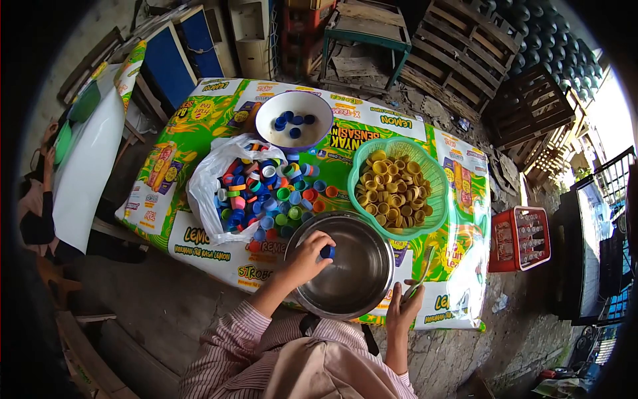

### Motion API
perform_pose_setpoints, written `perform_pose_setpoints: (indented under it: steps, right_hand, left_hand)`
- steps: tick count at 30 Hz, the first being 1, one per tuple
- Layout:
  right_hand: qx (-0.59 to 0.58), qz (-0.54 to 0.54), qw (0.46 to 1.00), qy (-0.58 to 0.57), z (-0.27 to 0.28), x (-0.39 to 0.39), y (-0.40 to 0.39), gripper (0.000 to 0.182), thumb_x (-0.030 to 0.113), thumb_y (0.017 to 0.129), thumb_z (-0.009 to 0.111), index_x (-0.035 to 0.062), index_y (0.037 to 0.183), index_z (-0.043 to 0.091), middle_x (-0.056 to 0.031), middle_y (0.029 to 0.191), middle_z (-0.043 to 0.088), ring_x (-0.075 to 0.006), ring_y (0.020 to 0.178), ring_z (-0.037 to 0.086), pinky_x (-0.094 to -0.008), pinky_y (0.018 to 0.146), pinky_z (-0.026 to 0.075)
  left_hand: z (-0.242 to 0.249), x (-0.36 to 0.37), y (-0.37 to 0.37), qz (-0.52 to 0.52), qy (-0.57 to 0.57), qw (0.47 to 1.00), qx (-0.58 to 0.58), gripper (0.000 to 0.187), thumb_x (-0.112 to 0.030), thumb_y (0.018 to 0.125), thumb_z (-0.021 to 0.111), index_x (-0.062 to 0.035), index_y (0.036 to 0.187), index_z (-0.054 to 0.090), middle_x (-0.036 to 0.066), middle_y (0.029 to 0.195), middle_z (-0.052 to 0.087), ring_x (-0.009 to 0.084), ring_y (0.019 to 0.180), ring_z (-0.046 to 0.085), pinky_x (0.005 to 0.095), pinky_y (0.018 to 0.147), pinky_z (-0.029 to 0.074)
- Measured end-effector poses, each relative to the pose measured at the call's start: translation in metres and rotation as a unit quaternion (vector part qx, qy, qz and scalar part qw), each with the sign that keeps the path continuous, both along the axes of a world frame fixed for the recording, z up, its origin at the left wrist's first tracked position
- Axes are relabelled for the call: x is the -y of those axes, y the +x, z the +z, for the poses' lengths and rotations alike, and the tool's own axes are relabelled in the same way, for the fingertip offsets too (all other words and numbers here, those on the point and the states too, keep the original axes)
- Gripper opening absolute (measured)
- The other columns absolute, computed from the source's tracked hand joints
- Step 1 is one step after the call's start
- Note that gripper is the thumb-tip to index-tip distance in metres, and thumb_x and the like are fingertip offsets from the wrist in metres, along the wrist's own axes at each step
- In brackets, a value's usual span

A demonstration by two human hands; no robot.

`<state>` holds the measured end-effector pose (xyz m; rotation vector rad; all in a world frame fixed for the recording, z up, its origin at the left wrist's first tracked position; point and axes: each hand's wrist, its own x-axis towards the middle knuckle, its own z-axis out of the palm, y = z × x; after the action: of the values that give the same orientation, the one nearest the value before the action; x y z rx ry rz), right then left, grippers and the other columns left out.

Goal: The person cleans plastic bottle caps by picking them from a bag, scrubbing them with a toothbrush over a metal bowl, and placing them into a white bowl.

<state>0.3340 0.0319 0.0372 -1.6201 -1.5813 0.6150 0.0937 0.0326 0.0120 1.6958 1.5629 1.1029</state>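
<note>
My left hand [309,259] is closed on a blue bottle cap [327,252], held over a steel bowl [359,266]. No caps show inside that bowl. In my right hand [404,307], at the table's near edge, is a slim, shiny fork-like utensil [425,267], pointing away from me. Left of the steel bowl, many mixed-colour bottle caps [282,194] spill from a white plastic bag [203,189]. A green basket [435,193] beyond the bowl holds many yellow caps [392,189]. Several dark blue caps [294,133] lie in a white enamel bowl [318,110].
A printed green-and-white sheet [156,193] covers the table. Another person's arm [48,169] is at far left beside a white surface [90,173]. A red crate [520,238] stands right of the table. Wooden pallets [458,50] and a green-legged stand [369,30] are behind.
</note>
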Motion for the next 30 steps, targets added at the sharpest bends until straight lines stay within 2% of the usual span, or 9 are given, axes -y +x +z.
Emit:
perform_pose_setpoints:
  steps: [3,6,16,18,19,22,24,27,30]
  right_hand:
    - [-0.072,0.0,0.997,0.015,0.018,0.007,-0.002,0.016,0.006,0.083,0.058,0.0005,0.092,0.047,-0.0014,0.066,0.039,-0.0055,0.048,0.031,-0.0228,0.043,0.023]
    - [-0.105,0.008,0.994,0.007,0.019,0.013,0.002,0.015,0.002,0.081,0.059,0.002,0.091,0.047,0.0004,0.067,0.039,-0.0034,0.047,0.03,-0.0215,0.043,0.022]
    - [-0.105,0.051,0.993,-0.014,0.024,0.021,-0.004,0.014,-0.001,0.082,0.056,0.0018,0.091,0.047,-0.0009,0.07,0.044,-0.0034,0.049,0.028,-0.0211,0.043,0.022]
    - [-0.094,0.084,0.992,0.003,0.018,0.021,-0.004,0.014,-0.001,0.081,0.057,0.0023,0.09,0.047,-0.0008,0.07,0.044,-0.004,0.05,0.031,-0.0209,0.044,0.024]
    - [-0.092,0.092,0.991,0.0,0.016,0.021,-0.006,0.018,-0.001,0.079,0.058,-0.0015,0.093,0.049,-0.0089,0.071,0.046,-0.0147,0.049,0.04,-0.0275,0.047,0.032]
    - [-0.077,0.132,0.988,0.005,0.025,0.021,-0.012,0.019,0.0,0.079,0.059,-0.0029,0.096,0.051,-0.0128,0.077,0.049,-0.022,0.058,0.048,-0.0314,0.053,0.038]
    - [-0.063,0.153,0.986,-0.003,0.024,0.019,-0.012,0.022,0.004,0.08,0.057,-0.0044,0.1,0.052,-0.0161,0.08,0.052,-0.0282,0.065,0.052,-0.0337,0.057,0.041]
    - [0.005,0.203,0.975,-0.088,0.011,0.015,-0.013,0.035,0.009,0.084,0.053,-0.0078,0.114,0.047,-0.0228,0.085,0.055,-0.0342,0.073,0.056,-0.0365,0.063,0.044]
    - [0.012,0.249,0.968,-0.012,0.003,0.009,-0.018,0.034,0.008,0.086,0.05,-0.0067,0.116,0.048,-0.0222,0.081,0.058,-0.0291,0.06,0.057,-0.035,0.058,0.044]
  left_hand:
    - [-0.013,-0.012,0.005,-0.044,-0.116,0.991,-0.059,0.033,-0.003,0.068,0.067,-0.0034,0.099,0.055,0.013,0.1,0.055,0.0306,0.092,0.056,0.0349,0.081,0.046]
    - [-0.02,-0.017,0.009,-0.032,-0.066,0.985,-0.157,0.032,-0.004,0.068,0.068,-0.0033,0.098,0.055,0.012,0.095,0.057,0.0304,0.092,0.056,0.0349,0.08,0.046]
    - [-0.014,-0.017,0.007,-0.103,-0.139,0.985,0.014,0.028,-0.002,0.07,0.064,-0.0027,0.096,0.055,0.013,0.102,0.054,0.0288,0.092,0.057,0.037,0.075,0.048]
    - [-0.019,-0.018,0.006,-0.121,-0.134,0.984,-0.004,0.034,-0.001,0.071,0.066,-0.0036,0.103,0.055,0.007,0.109,0.048,0.021,0.09,0.058,0.0281,0.077,0.052]
    - [-0.022,-0.015,0.008,-0.12,-0.135,0.983,-0.004,0.034,-0.001,0.071,0.066,-0.0036,0.103,0.055,0.007,0.109,0.048,0.021,0.09,0.058,0.0281,0.077,0.052]
    - [-0.022,-0.017,0.011,-0.103,-0.071,0.991,-0.055,0.034,-0.007,0.075,0.066,-0.0042,0.108,0.055,0.009,0.103,0.052,0.019,0.089,0.058,0.0267,0.073,0.051]
    - [-0.014,-0.011,0.017,-0.039,-0.102,0.994,-0.028,0.033,-0.018,0.08,0.063,-0.0026,0.108,0.054,0.015,0.095,0.058,0.0245,0.084,0.061,0.0328,0.072,0.049]
    - [-0.022,-0.006,0.018,0.017,-0.142,0.985,0.099,0.03,-0.023,0.089,0.051,0.002,0.105,0.054,0.014,0.082,0.063,0.0205,0.071,0.063,0.0304,0.064,0.05]
    - [-0.031,-0.007,0.012,0.029,-0.264,0.914,0.308,0.034,-0.027,0.095,0.04,0.0037,0.099,0.054,0.01,0.083,0.064,0.0143,0.072,0.064,0.0233,0.061,0.051]
